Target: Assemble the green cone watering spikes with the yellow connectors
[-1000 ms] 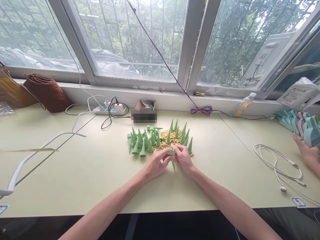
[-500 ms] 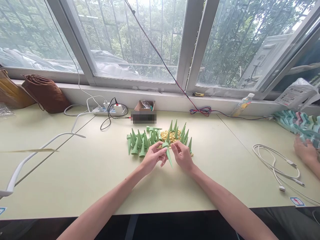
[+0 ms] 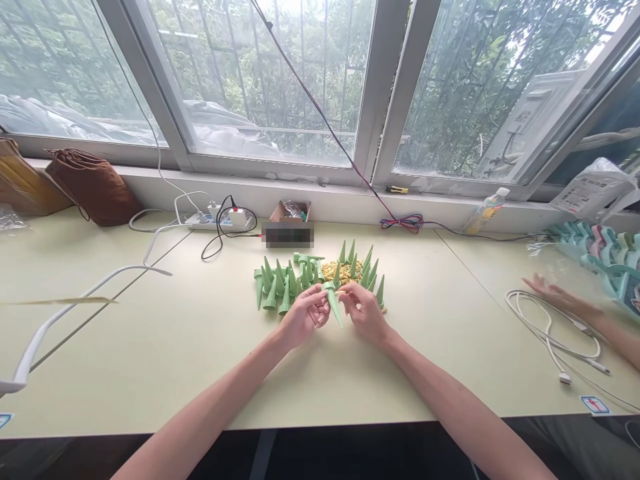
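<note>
My left hand (image 3: 306, 313) holds a green plastic watering spike (image 3: 333, 305) by its wide cap end, the point tilted down toward me. Close beside the cap, my right hand (image 3: 366, 312) is closed in a pinch on what looks like a small yellow piece, mostly hidden by the fingers. Behind my hands lies a heap of small yellow pieces (image 3: 330, 271). Several more green spikes (image 3: 270, 293) are grouped to the left of the heap, some standing point up. Other green spikes (image 3: 373, 270) stand around its right side.
A small open cardboard box (image 3: 300, 212) and a power strip (image 3: 220, 223) sit by the window ledge. White cables (image 3: 545, 327) lie coiled at right, near another person's hand (image 3: 560, 297). Beyond are a bottle (image 3: 486, 212) and teal plastic items (image 3: 617, 267). A brown bag (image 3: 95, 187) stands far left.
The spike in my left hand has shifted slightly left and up. My right fingers have come nearer its cap. At right, the other person's hand has moved left and opened.
</note>
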